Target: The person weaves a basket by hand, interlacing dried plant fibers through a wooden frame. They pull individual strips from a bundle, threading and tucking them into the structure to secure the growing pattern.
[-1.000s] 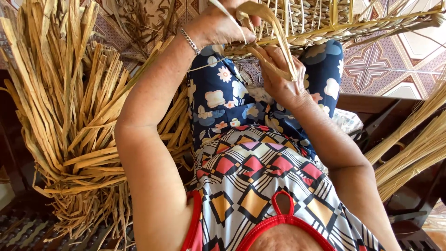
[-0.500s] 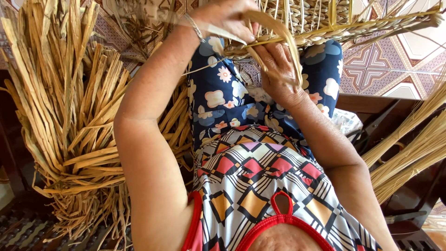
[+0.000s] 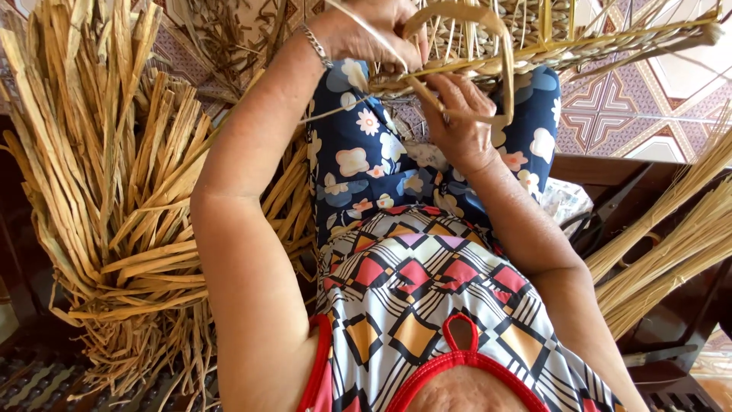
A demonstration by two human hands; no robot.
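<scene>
A large bundle of dried straw strips (image 3: 107,198) fills the left side. More pale stalks (image 3: 671,244) lean in at the right, over dark wooden furniture (image 3: 610,172). Patterned floor tiles (image 3: 633,99) show at the far right.

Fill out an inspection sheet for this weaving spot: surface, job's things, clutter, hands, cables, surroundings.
Surface: patterned tiled floor; the work is held over the lap.
Job's things: woven straw piece with upright stakes; a flat straw strip loops over it.
Clutter: big bundle of dried straw strips on the person's left; loose stalks on the right.
Hands: left hand grips the rim of the woven piece; right hand pinches the strip beneath it. A bracelet sits on the left wrist.
Cables: nothing seen.
Surroundings: dark wooden furniture at the right; no other people visible.
</scene>
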